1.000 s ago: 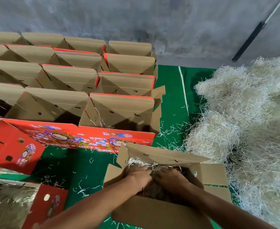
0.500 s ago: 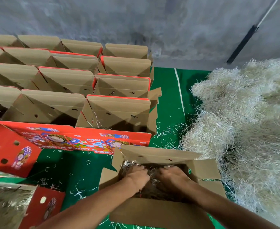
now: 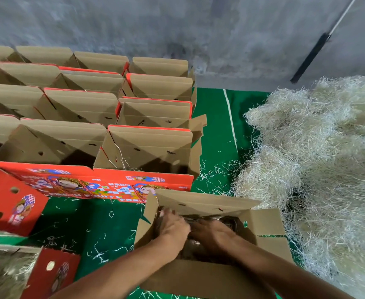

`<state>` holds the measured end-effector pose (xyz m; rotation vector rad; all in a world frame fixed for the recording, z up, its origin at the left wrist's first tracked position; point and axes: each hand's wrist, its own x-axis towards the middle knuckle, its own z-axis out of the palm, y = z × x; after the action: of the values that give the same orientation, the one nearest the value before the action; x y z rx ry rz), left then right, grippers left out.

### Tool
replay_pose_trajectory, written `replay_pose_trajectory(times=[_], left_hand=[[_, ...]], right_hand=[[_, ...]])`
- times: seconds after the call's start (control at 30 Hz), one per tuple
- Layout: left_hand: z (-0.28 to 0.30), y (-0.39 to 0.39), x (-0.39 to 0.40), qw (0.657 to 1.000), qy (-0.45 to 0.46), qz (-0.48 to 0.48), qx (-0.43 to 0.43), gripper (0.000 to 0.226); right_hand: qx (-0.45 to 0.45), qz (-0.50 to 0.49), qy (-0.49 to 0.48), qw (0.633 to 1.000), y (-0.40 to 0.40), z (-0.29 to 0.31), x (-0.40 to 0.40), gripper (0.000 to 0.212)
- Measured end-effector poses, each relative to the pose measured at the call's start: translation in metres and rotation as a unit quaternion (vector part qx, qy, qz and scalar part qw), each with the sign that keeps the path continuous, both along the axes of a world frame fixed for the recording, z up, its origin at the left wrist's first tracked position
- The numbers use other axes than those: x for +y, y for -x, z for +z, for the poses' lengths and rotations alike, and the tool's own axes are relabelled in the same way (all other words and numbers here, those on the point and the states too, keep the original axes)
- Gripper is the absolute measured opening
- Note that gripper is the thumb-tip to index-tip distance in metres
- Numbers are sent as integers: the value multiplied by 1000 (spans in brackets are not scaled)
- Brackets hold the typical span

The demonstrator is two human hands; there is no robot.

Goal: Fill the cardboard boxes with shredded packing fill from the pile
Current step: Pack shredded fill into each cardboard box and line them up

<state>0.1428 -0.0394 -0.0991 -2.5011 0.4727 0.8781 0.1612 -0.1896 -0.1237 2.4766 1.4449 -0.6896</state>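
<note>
My left hand (image 3: 173,228) and right hand (image 3: 212,233) press flat-fingered into the open brown cardboard box (image 3: 263,223) beside the pale shredded-fill pile (image 3: 319,160)

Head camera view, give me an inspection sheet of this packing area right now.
Surface: green mat with a white line.
Job's things: open box with fill inside; pile of shredded fill to its right; rows of open boxes behind.
Clutter: loose shreds on the mat.
Hands: left hand and right hand both down in the box on the fill.
Cables: nothing seen.
Surroundings: grey wall; dark pole leaning on it.
</note>
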Motion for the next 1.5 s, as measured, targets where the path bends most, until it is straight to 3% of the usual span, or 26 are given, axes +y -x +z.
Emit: replay_pose_trajectory(times=[0.1, 0.3, 0.47, 0.57, 0.63, 0.7, 0.8, 0.93, 1.03, 1.1, 1.2, 1.27, 1.33, 1.4, 1.5], left_hand=[[-8, -1, 10, 992, -103, -66, 38, 61], [-29, -1, 40, 989, -26, -134, 52, 43], [-32, -4, 42, 984, -49, -169, 22, 46], [-31, -2, 28, 994, -35, -101, 23, 44], [-23, 1, 10, 999, 0, -43, 16, 44], [-21, 6, -2, 995, 93, -35, -8, 43], [-27, 13, -9, 980, 182, -1, 73, 36], [-46, 15, -6, 985, 89, 15, 148, 40], [-55, 8, 6, 995, -1, 12, 94, 51], [-55, 6, 12, 997, -27, 17, 68, 55], [-48, 5, 9, 995, -50, 32, 76, 65], [-40, 3, 3, 997, -34, 34, 63, 61], [-32, 5, -3, 998, 9, 15, 55, 53], [-31, 9, -2, 996, 39, -2, 80, 52], [-35, 8, 9, 991, -36, 14, 132, 64]], right_hand=[[42, 74, 11, 996, 11, -6, 23, 51], [75, 43, 78, 993, 22, -6, 36, 31], [179, -119, 133, 968, 17, 3, -2, 29], [241, -210, 107, 941, 9, 10, -18, 28], [212, -287, 53, 933, 4, 9, -22, 25], [142, -305, 35, 941, 5, 3, -25, 25], [130, -252, 114, 952, 17, -9, -23, 42], [104, -218, 163, 957, 27, -22, -22, 48], [29, -206, 197, 958, 29, -24, -28, 76], [20, -200, 200, 959, 27, -18, -32, 83], [14, -207, 187, 960, 25, -8, -30, 68], [1, -207, 176, 962, 19, -3, -22, 47], [-11, -207, 141, 968, 16, -3, -18, 42], [6, -209, 103, 972, 18, -9, -21, 64], [20, -199, 173, 964, 18, -14, -30, 88]])
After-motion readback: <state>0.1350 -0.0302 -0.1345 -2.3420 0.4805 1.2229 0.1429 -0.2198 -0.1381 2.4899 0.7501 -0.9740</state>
